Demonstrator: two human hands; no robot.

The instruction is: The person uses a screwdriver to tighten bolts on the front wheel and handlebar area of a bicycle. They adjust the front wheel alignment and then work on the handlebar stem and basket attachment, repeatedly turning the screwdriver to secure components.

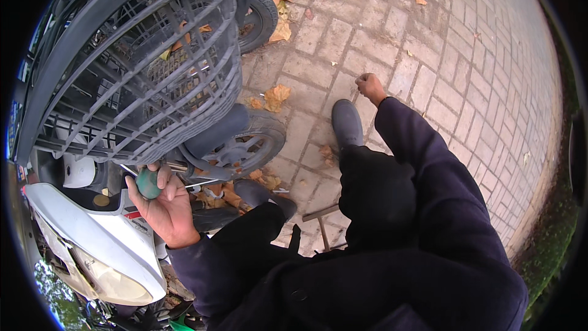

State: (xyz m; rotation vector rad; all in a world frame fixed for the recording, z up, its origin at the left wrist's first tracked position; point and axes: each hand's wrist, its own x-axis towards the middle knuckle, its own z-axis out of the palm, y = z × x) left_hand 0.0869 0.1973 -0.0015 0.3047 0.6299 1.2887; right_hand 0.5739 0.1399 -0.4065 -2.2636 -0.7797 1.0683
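Observation:
My left hand (168,208) is closed around a rounded green object (147,182), pinching it between thumb and fingers. It looks like the end of a tool handle, but its kind is unclear. Thin metal rods (199,182) show close to these fingers; whether they join the green object I cannot tell. Beside this hand are the white body panel (98,239) of a scooter and, above it, a dark plastic basket (165,79). My right hand (370,89) is held out over the paving with curled fingers, and anything inside them is hidden.
Below the basket stands a small wheel (245,144), with another tyre (260,21) farther off. Dry leaves (277,97) lie on the brick paving (392,55). A T-shaped bar (321,213) is between my legs. Green hedge (545,251) borders the right side.

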